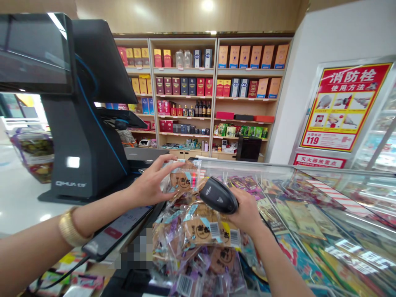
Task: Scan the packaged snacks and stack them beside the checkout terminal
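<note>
In my left hand (157, 181) is a clear snack packet (182, 179) with a brown round label area, gripped by thumb and fingers. A red glow falls across its printed barcode. My right hand (247, 210) is wrapped round a black barcode scanner (218, 196), whose head points left at that packet, a short gap away. Below both hands lies a heap of similar snack packets (202, 229), several with barcodes and blue or purple edges. A gold bracelet (71, 227) circles my left wrist.
A large black checkout terminal (89, 123) rises at left, with a phone-like screen (120, 231) beneath my left forearm. To the right runs a glass display case (309, 210) with flat packets. Shelves of boxes (185, 86) and a fire hydrant sign (346, 107) stand behind.
</note>
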### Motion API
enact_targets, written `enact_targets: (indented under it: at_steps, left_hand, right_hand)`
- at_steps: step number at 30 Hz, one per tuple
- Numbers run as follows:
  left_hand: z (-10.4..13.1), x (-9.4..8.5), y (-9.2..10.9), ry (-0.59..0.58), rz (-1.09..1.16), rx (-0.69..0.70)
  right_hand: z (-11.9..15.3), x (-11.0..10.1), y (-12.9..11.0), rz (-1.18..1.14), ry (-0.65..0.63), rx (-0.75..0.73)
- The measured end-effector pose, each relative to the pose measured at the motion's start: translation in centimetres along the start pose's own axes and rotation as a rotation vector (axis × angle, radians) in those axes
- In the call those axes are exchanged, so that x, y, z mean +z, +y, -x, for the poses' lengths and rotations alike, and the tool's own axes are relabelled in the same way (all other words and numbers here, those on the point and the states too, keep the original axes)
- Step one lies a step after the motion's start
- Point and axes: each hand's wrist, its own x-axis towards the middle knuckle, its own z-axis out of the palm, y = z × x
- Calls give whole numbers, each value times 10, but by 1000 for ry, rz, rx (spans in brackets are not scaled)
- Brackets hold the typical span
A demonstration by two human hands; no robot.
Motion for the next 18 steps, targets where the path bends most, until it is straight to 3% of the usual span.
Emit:
enact_targets:
  at_steps: [4,9,12,15,18]
  left_hand:
    - [2,11,5,29,178,-241]
    - [13,50,8,-15,585,-558]
    - [19,63,12,-127,561,-585]
    - [22,61,14,-234,533,-552]
    - [23,55,5,-225,511,-539]
  right_hand:
    - [0,0,2,30,106,5]
    - [1,0,3,33,173,9]
    - [1,1,5,32,188,1]
    - [1,1,5,29,210,-20]
    - [1,0,6,46,226,-34]
